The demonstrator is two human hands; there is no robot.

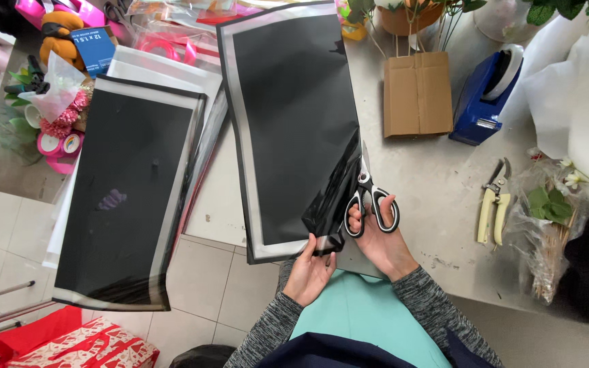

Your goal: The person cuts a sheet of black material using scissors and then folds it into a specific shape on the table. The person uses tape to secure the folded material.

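Black glossy wrapping sheet (288,123) with a pale see-through border is the thing in hand; I see it lying lengthwise on the grey worktop (438,184), its near end hanging over the edge toward the person. My view has the left hand (311,269) pinching that near corner, its grip closed on the sheet's lower edge. Right hand (380,235) has its fingers through the loops of the black-and-white scissors (369,194), grip closed on the handles, blades pointing away along the sheet's right edge, where the film curls up and shines.

Moving outward: just right of the blades sits a flat brown cardboard box (417,92), plain, flaps shut. Beside it stands a blue tape dispenser (485,95) carrying a white roll. Nearer the edge lie cream-handled pruning shears (493,204), and next to them a clear cellophane bundle of stems (550,225).

Off to the left, a second black sheet (127,191) with the same pale border drapes over white sheets. Behind it I spot a small blue rectangular package (95,49) with white print, and below on the tiled floor a red patterned package (83,347).
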